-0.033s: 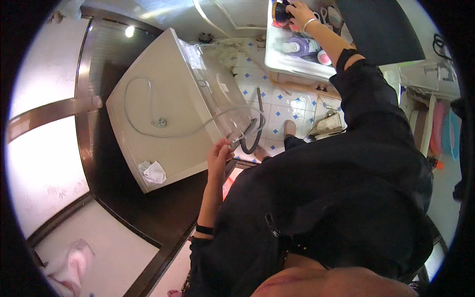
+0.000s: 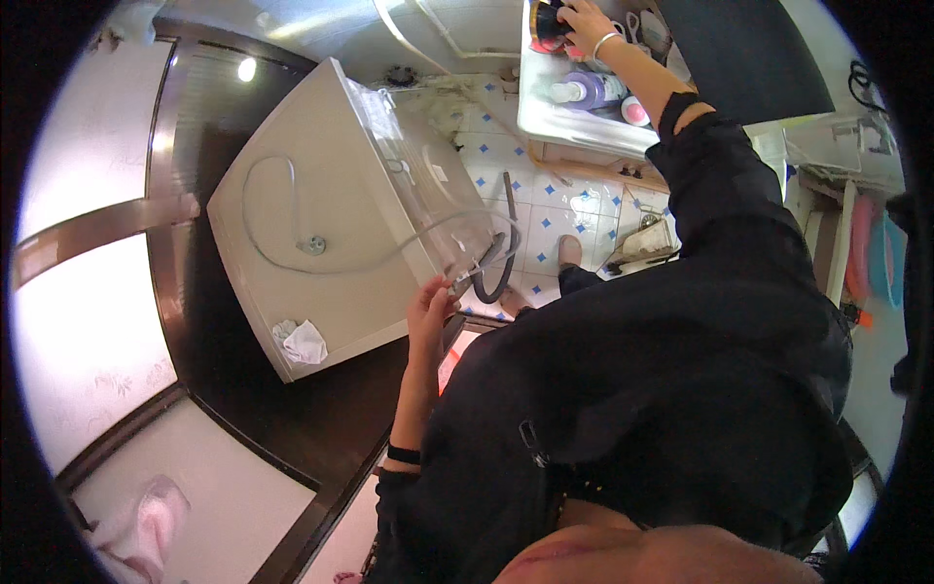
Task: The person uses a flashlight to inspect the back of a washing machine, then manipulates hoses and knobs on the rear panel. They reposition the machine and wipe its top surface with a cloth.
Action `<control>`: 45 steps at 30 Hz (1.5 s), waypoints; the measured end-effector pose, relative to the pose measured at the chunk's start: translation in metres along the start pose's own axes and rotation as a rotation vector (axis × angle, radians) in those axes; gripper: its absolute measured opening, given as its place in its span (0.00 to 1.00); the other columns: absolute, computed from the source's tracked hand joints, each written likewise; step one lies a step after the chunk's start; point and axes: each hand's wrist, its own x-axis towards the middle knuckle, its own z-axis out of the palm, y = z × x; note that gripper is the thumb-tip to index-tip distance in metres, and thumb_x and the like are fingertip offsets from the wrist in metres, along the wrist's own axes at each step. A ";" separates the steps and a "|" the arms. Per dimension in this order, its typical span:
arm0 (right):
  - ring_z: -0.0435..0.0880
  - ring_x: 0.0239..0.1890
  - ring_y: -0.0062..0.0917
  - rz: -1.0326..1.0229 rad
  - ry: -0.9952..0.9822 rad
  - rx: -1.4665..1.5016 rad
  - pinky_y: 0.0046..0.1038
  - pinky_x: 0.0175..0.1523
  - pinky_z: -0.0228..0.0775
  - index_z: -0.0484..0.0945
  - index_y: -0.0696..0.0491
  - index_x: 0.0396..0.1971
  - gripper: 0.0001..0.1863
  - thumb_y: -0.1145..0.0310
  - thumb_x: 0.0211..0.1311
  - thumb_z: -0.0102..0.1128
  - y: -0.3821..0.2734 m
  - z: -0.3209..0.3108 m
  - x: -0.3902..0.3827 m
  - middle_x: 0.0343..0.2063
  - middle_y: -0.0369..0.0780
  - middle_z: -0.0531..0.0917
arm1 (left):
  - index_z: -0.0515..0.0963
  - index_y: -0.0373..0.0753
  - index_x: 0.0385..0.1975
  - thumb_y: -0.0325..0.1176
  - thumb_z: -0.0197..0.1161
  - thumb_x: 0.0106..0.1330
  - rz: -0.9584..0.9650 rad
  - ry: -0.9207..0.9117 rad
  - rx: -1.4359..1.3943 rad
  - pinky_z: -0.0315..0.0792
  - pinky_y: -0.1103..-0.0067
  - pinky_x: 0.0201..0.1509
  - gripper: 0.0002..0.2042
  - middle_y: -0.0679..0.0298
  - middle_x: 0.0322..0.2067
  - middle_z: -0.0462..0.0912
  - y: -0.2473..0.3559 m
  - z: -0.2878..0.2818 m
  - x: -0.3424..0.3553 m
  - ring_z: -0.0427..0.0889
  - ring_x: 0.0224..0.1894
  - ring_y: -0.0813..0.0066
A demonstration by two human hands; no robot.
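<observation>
My left hand [image 2: 428, 304] is at the near edge of a beige box-shaped appliance [image 2: 321, 214], its fingers bent together. Something clear or whitish shows at the fingertips, too small to make out. A grey power cord [image 2: 255, 229] loops across the appliance's top, with its plug [image 2: 313, 245] lying there. Reaching far forward, my right hand [image 2: 587, 27] has its fingers closed on a black round container [image 2: 547, 23] with a gold band. That container is over a white basin-like tray [image 2: 555, 127]. Beside it lie a purple bottle [image 2: 593, 91] and a pink-and-white round item [image 2: 635, 111].
A crumpled white cloth [image 2: 305, 343] rests on the appliance's corner. A dark hose [image 2: 509, 204] curves down to the blue-and-white tiled floor [image 2: 545, 219]. To the right of the tray is a black panel [image 2: 744, 58]. Framed panes [image 2: 88, 311] stand at the left.
</observation>
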 end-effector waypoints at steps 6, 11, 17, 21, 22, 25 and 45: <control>0.70 0.46 0.42 0.092 -0.151 0.069 0.37 0.51 0.64 0.73 0.52 0.38 0.29 0.59 0.30 0.69 -0.007 -0.020 0.015 0.40 0.46 0.73 | 0.68 0.35 0.52 0.32 0.55 0.64 0.019 -0.003 -0.062 0.71 0.83 0.39 0.17 0.62 0.44 0.77 -0.005 0.000 -0.004 0.77 0.37 0.77; 0.68 0.51 0.40 0.002 -0.249 -0.130 0.35 0.56 0.60 0.71 0.55 0.43 0.37 0.54 0.28 0.72 -0.011 -0.023 0.016 0.44 0.46 0.72 | 0.68 0.35 0.52 0.33 0.55 0.64 -0.003 0.020 0.016 0.71 0.84 0.38 0.18 0.62 0.42 0.78 0.004 0.006 -0.002 0.77 0.36 0.78; 0.65 0.53 0.40 -0.016 -0.129 -0.052 0.36 0.59 0.56 0.73 0.55 0.36 0.28 0.57 0.33 0.68 -0.006 -0.011 0.004 0.43 0.45 0.72 | 0.67 0.35 0.53 0.34 0.55 0.64 -0.006 0.027 0.078 0.72 0.84 0.35 0.18 0.60 0.41 0.79 0.005 0.003 0.005 0.77 0.32 0.80; 0.65 0.52 0.45 -0.056 0.103 0.080 0.39 0.59 0.57 0.73 0.54 0.35 0.21 0.63 0.37 0.63 -0.005 0.007 -0.001 0.43 0.49 0.71 | 0.67 0.35 0.53 0.35 0.55 0.64 -0.028 0.018 0.059 0.72 0.84 0.35 0.19 0.60 0.40 0.79 0.005 0.002 0.006 0.77 0.32 0.80; 0.65 0.52 0.46 -0.019 0.143 0.126 0.40 0.58 0.57 0.72 0.54 0.34 0.20 0.64 0.38 0.62 -0.005 0.010 -0.003 0.44 0.50 0.70 | 0.67 0.35 0.53 0.35 0.55 0.63 -0.032 0.013 0.064 0.72 0.84 0.35 0.20 0.60 0.40 0.79 0.005 0.002 0.006 0.77 0.32 0.81; 0.65 0.52 0.48 -0.036 0.292 0.173 0.43 0.58 0.59 0.72 0.54 0.34 0.18 0.66 0.39 0.61 -0.007 0.007 -0.010 0.48 0.53 0.68 | 0.66 0.35 0.53 0.36 0.56 0.63 -0.029 -0.005 0.055 0.72 0.84 0.37 0.20 0.60 0.42 0.78 0.008 0.003 0.003 0.76 0.33 0.80; 0.70 0.55 0.40 0.548 0.124 0.792 0.36 0.58 0.61 0.77 0.50 0.35 0.12 0.71 0.48 0.61 -0.300 -0.129 -0.296 0.51 0.44 0.73 | 0.65 0.31 0.54 0.35 0.58 0.59 0.909 0.560 1.086 0.58 0.65 0.60 0.24 0.47 0.54 0.67 -0.013 -0.206 0.008 0.65 0.56 0.51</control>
